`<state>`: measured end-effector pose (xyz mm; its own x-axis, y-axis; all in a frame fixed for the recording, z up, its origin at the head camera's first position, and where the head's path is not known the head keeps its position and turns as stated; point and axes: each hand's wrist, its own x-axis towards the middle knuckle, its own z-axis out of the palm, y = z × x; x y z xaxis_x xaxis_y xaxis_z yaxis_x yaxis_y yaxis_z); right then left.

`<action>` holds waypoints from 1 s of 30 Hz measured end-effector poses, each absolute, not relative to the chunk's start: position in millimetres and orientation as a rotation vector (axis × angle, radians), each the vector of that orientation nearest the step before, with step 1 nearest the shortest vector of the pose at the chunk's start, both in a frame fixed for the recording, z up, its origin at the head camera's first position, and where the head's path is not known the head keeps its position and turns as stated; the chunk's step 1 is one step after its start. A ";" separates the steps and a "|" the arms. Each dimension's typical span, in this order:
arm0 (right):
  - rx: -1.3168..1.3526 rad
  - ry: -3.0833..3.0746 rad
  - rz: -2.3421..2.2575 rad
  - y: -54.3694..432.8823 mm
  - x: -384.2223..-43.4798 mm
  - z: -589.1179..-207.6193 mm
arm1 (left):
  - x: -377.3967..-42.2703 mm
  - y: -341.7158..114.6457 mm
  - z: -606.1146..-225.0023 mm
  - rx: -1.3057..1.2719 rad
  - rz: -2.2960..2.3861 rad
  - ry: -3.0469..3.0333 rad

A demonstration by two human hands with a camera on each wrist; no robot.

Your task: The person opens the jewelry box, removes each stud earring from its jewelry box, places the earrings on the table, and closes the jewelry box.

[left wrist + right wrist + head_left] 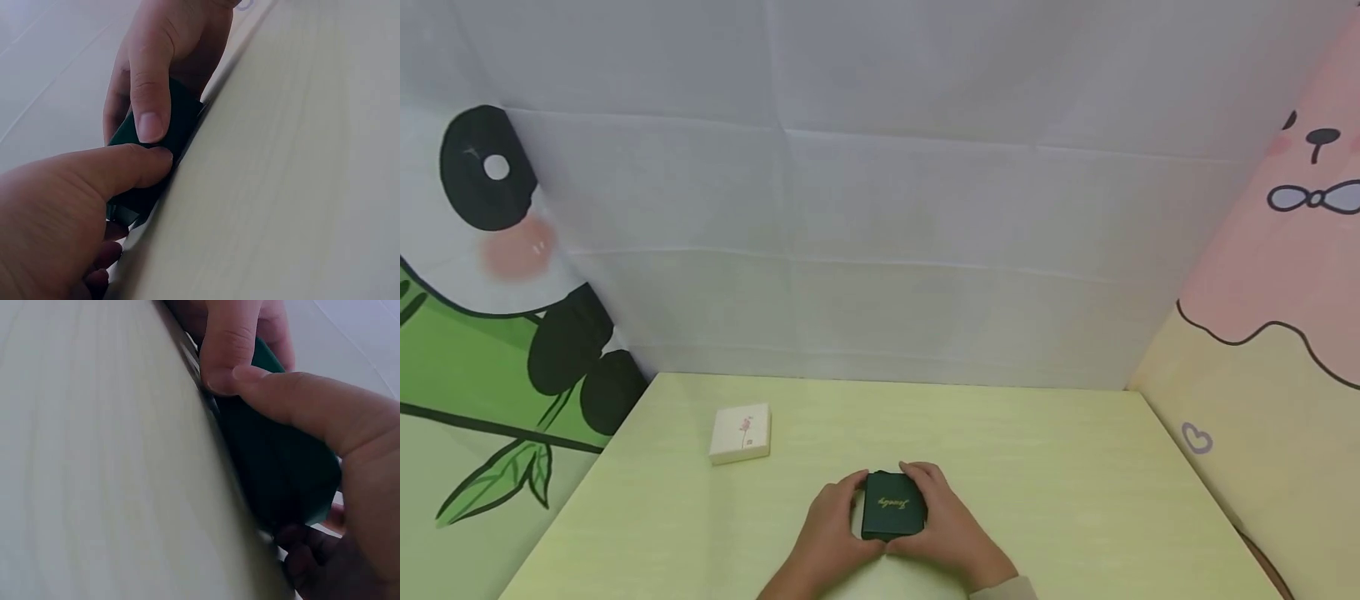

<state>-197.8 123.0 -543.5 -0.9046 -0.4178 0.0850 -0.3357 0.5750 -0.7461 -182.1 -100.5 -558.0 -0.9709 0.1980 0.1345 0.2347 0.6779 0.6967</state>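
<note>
A small dark green box [893,505] with gold lettering on its lid sits at the front middle of the table. My left hand [833,527] grips it from the left, thumb at the near side and fingers toward the far left corner. On the right, my right hand [951,527] holds it with the fingers curled round that side. Both thumbs meet at the near face of the green box [181,112], as the left wrist view shows. The right wrist view shows the green box [284,465] closed and low at the table, its far side partly hidden by fingers.
A flat white box [741,433] with a small pink flower print lies farther back on the left of the pale yellow table [1075,467]. A white cloth wall [880,208] rises behind the table, with cartoon-printed panels at both sides.
</note>
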 end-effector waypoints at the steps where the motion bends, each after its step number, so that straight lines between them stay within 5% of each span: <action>1: -0.654 2.702 -1.234 122.8 -198.1 -544.4 | -182.1 -99.8 -558.0 -0.370 -1.184 -2.831; 30: -0.701 2.712 -1.227 124.6 -201.7 -549.9 | -182.4 -96.7 -555.5 -0.401 -1.097 -2.849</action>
